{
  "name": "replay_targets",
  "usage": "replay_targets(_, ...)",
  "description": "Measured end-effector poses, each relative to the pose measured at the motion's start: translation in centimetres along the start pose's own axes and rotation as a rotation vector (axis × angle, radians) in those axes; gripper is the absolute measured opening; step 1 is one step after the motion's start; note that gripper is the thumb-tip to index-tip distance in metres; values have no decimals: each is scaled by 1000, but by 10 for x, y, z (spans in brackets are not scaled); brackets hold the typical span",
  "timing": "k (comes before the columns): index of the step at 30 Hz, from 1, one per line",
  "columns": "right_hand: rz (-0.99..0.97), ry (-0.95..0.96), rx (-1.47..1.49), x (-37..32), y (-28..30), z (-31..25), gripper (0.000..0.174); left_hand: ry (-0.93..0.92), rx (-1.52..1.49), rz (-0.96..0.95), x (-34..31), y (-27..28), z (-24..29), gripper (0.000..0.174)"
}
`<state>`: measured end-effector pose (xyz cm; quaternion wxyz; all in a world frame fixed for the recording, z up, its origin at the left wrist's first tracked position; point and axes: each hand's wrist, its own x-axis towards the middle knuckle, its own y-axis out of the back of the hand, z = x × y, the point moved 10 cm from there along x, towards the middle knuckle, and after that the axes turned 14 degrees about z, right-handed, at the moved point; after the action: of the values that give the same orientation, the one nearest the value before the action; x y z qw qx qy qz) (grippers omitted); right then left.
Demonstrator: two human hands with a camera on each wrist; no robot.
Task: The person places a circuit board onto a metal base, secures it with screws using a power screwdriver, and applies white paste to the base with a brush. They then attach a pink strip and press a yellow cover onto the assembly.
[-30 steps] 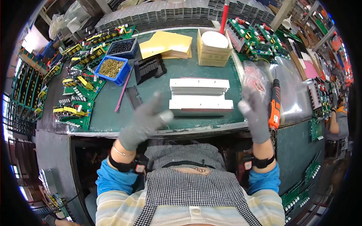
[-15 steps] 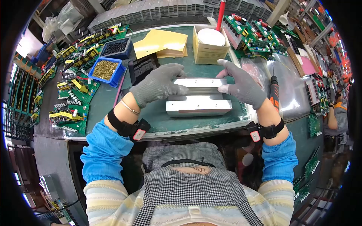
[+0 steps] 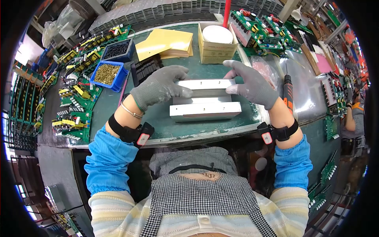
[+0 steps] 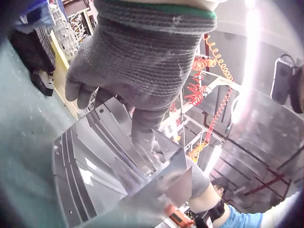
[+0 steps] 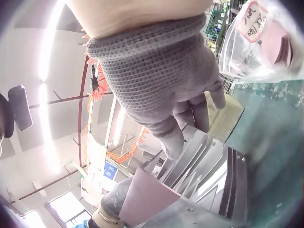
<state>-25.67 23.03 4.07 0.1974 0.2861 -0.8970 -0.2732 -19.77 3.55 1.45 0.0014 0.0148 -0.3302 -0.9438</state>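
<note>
A silvery finned aluminium heat sink (image 3: 205,109) lies on the green bench, with a long front section and a similar back section parallel to it. My gloved left hand (image 3: 158,87) grips the left end of the back section, thumb in front and fingers behind. At the opposite end, my gloved right hand (image 3: 254,86) holds it the same way. In the left wrist view, the thumb lies against the fins of the heat sink (image 4: 95,161). The right wrist view shows the right thumb at the heat sink's (image 5: 204,166) edge, the other fingers partly hidden behind it.
An orange power screwdriver (image 3: 288,94) lies to the right. Blue bin of brass-coloured fasteners (image 3: 107,74), dark bin (image 3: 117,51), yellow sheets (image 3: 166,42) and cardboard box (image 3: 218,53) stand behind. Circuit boards (image 3: 75,122) line the left; a plastic bag (image 3: 263,71) sits right.
Both hands have moved from the bench's front edge up to the heat sink's back section and taken hold of its ends. Over the last half second they have barely moved.
</note>
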Motion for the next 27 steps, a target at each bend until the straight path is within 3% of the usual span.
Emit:
replay_targets(11,-2,-30,38,0,0,3,62,-43,-71,12,-2,0,-1,46)
replay_targets(27,38,14,28,-2,2,4,60,33,-130,22,-6,1,-4,56)
